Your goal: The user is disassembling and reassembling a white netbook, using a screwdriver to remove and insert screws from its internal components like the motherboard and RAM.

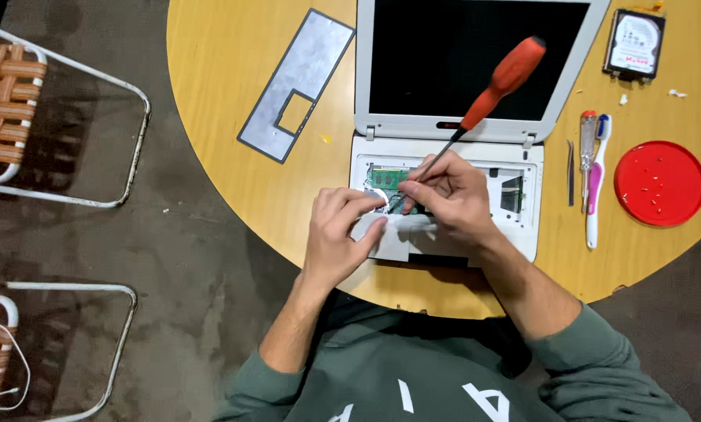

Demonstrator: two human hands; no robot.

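A round yellow wooden table [233, 117] stands on a dark concrete floor [186, 258] beside two woven chairs [7, 109]. At its near edge lies an opened white laptop [522, 195]; the right hand [452, 199] pinches an orange-handled screwdriver [491, 90], while the left hand [338, 234], fingers curled, touches the laptop's base.

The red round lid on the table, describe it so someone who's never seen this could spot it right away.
Start at the open white laptop on the round wooden table. Look right, past the small tools, near the table's edge. The red lid is the only flat red disc, dotted with tiny pale bits.
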